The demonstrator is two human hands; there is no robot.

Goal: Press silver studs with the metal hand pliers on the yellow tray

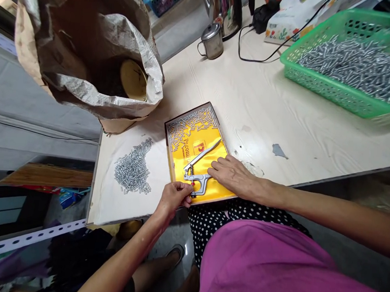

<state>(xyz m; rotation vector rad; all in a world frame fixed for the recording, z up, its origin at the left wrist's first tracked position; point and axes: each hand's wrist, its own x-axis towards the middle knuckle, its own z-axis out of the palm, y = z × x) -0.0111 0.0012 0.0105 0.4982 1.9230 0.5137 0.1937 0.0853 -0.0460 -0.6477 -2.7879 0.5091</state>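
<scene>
A pair of grey snap-fastener pliers (198, 178) lies over a shallow tray (216, 192) with a yellow printed bottom. Its long upper handle is raised, and a coil spring and a red part show near the jaws. My right hand (231, 174) is closed at the lower handle, fingers curled. At the jaw end, my left hand (178, 193) pinches with thumb and forefinger; whatever is between the fingertips is too small to make out. Small silvery spring-like pieces (193, 123) lie along the tray's far side. Left of the tray, a pile of similar pieces (133, 168) rests on the table.
A large open paper sack (118, 110) with a yellow round object inside stands at the back left. On the right is a green basket (317, 94) full of silvery pieces. A metal mug (212, 41), kettle (228, 11) and black cable (253, 60) are at the back.
</scene>
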